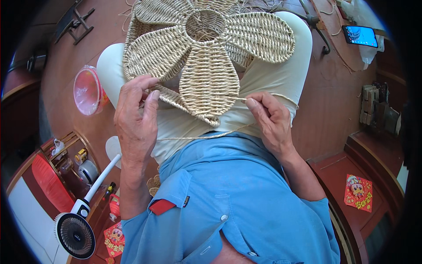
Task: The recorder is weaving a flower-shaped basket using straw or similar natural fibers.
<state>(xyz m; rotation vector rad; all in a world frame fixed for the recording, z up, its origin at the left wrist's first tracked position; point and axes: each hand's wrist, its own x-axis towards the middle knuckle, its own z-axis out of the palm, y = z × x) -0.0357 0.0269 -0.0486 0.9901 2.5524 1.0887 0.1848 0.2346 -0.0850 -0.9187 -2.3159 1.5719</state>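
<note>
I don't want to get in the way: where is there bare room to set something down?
Bare floor shows between the right knee and the wooden-looking blocks; another patch lies between the pink container and the dark stand. The lap is crowded: woven flower piece, strand, left hand, right hand.

Straw-coloured, rib-patterned woven petals (209, 81)

On the reddish-brown floor (327, 110), a pink bin (79, 90) with clear plastic over it stands toward the left edge. Along the right edge of a wooden box (72, 137) sit a yellow-and-black object (81, 156) and a grey round one (88, 172). A white-handled fan (75, 235) stands nearby. A lit phone (360, 36) lies beside clear plastic (368, 55).
</note>
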